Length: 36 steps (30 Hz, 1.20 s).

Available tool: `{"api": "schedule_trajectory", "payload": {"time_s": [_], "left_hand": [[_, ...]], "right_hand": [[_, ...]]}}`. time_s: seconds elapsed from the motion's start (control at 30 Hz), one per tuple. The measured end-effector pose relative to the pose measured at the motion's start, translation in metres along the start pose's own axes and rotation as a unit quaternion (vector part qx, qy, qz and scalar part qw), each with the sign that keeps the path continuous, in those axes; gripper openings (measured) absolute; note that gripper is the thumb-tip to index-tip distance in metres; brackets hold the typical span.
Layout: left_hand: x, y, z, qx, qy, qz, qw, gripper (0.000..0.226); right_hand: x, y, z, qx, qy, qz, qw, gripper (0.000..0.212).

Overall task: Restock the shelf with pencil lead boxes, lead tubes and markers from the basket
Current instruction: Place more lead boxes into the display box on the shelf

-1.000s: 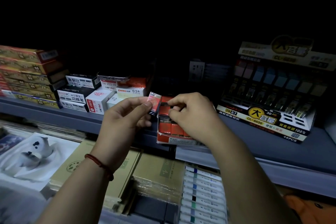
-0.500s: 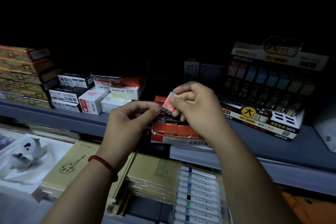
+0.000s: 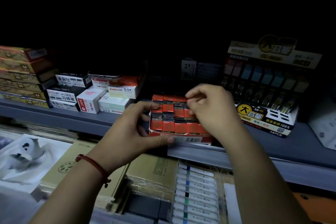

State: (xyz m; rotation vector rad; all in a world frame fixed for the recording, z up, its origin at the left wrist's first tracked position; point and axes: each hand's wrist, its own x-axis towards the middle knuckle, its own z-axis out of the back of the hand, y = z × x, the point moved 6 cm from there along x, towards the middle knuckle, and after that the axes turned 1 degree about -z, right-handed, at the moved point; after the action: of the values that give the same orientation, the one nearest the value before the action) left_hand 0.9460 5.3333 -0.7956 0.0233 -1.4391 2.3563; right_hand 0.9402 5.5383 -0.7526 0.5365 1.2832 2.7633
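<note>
A red display carton (image 3: 179,129) filled with several small red lead boxes stands at the front edge of the grey shelf (image 3: 72,120). My left hand (image 3: 131,132) grips the carton's left side, thumb along its front lip and fingers on the top row. My right hand (image 3: 214,112) reaches over the carton's back right corner. Its fingertips pinch a small red lead box (image 3: 190,98) and press it down among the others. Most of that box is hidden by my fingers.
A tiered lead-tube display (image 3: 269,100) stands right of the carton. White and black boxes (image 3: 91,100) with a phone (image 3: 103,75) on top sit to the left, then stacked yellow boxes (image 3: 20,74). Below lie markers (image 3: 196,196), tan cartons (image 3: 151,174) and an orange basket (image 3: 309,205).
The small red box passed from my left hand to my right, which lowered it into the carton. My left hand dropped to grip the carton's left side.
</note>
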Motion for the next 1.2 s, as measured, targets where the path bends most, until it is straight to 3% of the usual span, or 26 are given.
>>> {"api": "schedule_trajectory", "payload": {"time_s": [0.13,0.3,0.43,0.67,0.73,0.8,1.0,1.1,1.2], "left_hand": [[0.001,0.000,0.001,0.030,0.005,0.003,1.000,0.082],[0.000,0.001,0.005,0.017,0.003,0.014,1.000,0.081],[-0.001,-0.005,0.006,-0.008,-0.021,0.007,1.000,0.076],[0.005,-0.004,0.001,0.066,-0.138,-0.007,0.988,0.053],[0.010,-0.006,-0.004,0.104,-0.154,-0.020,0.982,0.046],[0.017,-0.010,-0.009,0.133,-0.148,-0.034,0.979,0.046],[0.008,-0.015,-0.003,0.136,-0.096,-0.033,0.986,0.061],[-0.018,-0.020,0.011,0.149,-0.100,-0.034,0.983,0.063],[-0.055,-0.027,0.027,0.152,-0.101,-0.047,0.982,0.058]], "right_hand": [[-0.007,-0.019,0.037,-0.112,-0.023,-0.063,0.991,0.018],[-0.029,-0.033,0.029,-0.019,0.089,-0.144,0.985,0.021],[-0.031,-0.033,0.025,-0.015,0.074,-0.135,0.988,0.019],[-0.028,-0.027,0.005,-0.001,-0.004,-0.098,0.995,0.020],[-0.027,-0.024,-0.004,-0.003,0.001,-0.087,0.996,0.033],[-0.023,-0.024,-0.012,-0.021,0.016,-0.072,0.997,0.045],[-0.022,-0.024,-0.006,-0.099,0.021,-0.037,0.994,0.049],[-0.035,0.000,-0.001,-0.161,-0.006,0.053,0.986,0.043],[-0.054,0.037,-0.011,-0.179,0.030,0.129,0.975,0.042]]}}
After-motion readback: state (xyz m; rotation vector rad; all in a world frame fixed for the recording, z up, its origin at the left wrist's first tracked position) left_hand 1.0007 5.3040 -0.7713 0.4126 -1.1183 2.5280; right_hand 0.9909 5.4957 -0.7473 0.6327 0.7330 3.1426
